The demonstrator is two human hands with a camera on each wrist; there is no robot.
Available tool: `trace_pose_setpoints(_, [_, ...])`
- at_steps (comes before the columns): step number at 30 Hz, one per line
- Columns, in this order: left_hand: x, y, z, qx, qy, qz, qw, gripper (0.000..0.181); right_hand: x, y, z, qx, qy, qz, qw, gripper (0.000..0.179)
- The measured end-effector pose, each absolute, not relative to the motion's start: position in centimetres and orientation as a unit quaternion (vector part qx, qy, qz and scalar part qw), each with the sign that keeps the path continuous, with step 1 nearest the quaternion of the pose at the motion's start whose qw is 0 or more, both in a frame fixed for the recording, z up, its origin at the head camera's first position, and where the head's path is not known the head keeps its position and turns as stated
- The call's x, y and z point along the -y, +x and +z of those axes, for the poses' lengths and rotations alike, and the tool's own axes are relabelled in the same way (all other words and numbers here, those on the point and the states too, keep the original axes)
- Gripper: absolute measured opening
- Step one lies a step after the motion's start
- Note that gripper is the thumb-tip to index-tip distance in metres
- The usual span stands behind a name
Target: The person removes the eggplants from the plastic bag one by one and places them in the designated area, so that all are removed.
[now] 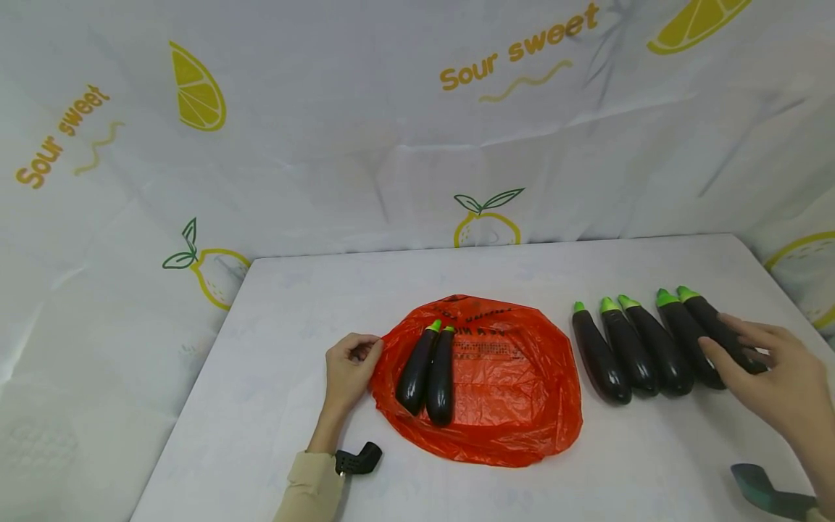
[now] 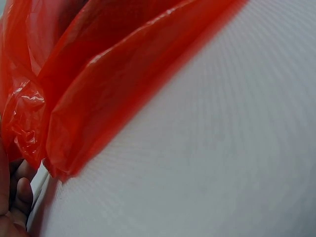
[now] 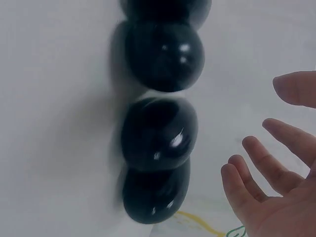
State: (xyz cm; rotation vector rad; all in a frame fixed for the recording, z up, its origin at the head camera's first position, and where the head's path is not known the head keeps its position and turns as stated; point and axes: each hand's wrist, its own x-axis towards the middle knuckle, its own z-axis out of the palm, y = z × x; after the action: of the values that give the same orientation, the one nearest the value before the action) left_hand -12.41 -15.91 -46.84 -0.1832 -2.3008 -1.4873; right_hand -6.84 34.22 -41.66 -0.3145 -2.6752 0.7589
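My left hand (image 1: 351, 368) pinches the left rim of a red plastic bag (image 1: 509, 391) that lies spread open on the table. In the left wrist view, the fingers (image 2: 22, 197) are at the crumpled edge of the bag (image 2: 123, 74), partly cut off by the frame. Two dark eggplants (image 1: 417, 370) with green stems lie side by side on the bag's left half. To the right, several more eggplants (image 1: 600, 355) form a row. Over the rightmost eggplant (image 1: 714, 326) hovers my right hand (image 1: 776, 370), thumb and fingers spread; the right wrist view shows it apart from the eggplants (image 3: 159, 133).
The white-covered table (image 1: 293, 304) ends at a back edge against a hanging white cloth (image 1: 326, 145) printed with lemons and words. A black wrist device (image 1: 359, 460) is on the left wrist, and another (image 1: 766, 493) shows by the right.
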Motion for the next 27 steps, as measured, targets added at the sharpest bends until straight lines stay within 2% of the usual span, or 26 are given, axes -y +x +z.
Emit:
trace_pose_setpoints(7, [15.9, -12.4, -46.7, 0.822, -0.065, -0.531, 0.195, 0.005, -33.3, -7.1, -41.6, 0.924, -0.048, 0.318, 0.209, 0.05])
trace_pose_setpoints(12, [15.8, -12.3, -46.6, 0.822, -0.066, -0.531, 0.195, 0.005, -32.2, -7.2, -41.2, 0.915, -0.029, 0.341, 0.215, 0.05])
trace_pose_setpoints(27, [15.9, -12.3, -46.6, 0.825, -0.068, -0.526, 0.198, 0.004, -28.2, -6.9, -40.4, 0.908, -0.002, 0.374, 0.188, 0.051])
